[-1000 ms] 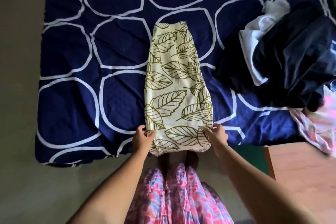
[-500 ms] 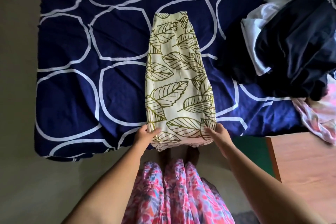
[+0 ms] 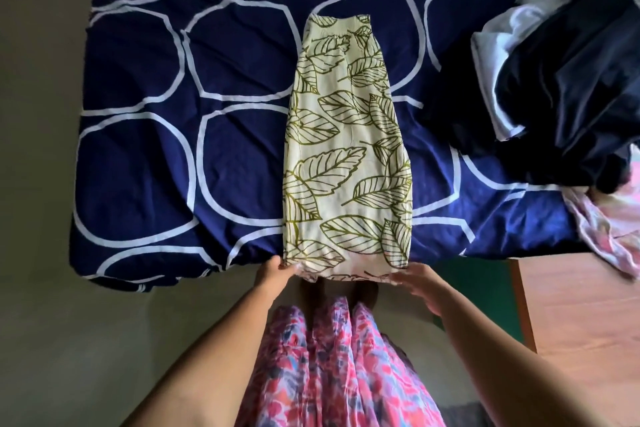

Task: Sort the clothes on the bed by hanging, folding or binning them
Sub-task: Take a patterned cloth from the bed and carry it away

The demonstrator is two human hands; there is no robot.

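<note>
A cream garment with green leaf print lies folded into a long narrow strip down the middle of the bed, its near hem hanging just over the bed's front edge. My left hand pinches the near left corner of that hem. At the near right corner, my right hand is blurred, and its fingers reach out straight and touch the hem. A heap of clothes waits at the right: a dark navy garment, a white one and a pink patterned one.
The bed has a navy cover with white rings. A wooden table with a green surface beside it stands at the front right. My pink patterned skirt hangs below, over grey floor.
Both hands have slid from the garment's sides down to its near hem at the bed's edge. The view has shifted closer to the bed.
</note>
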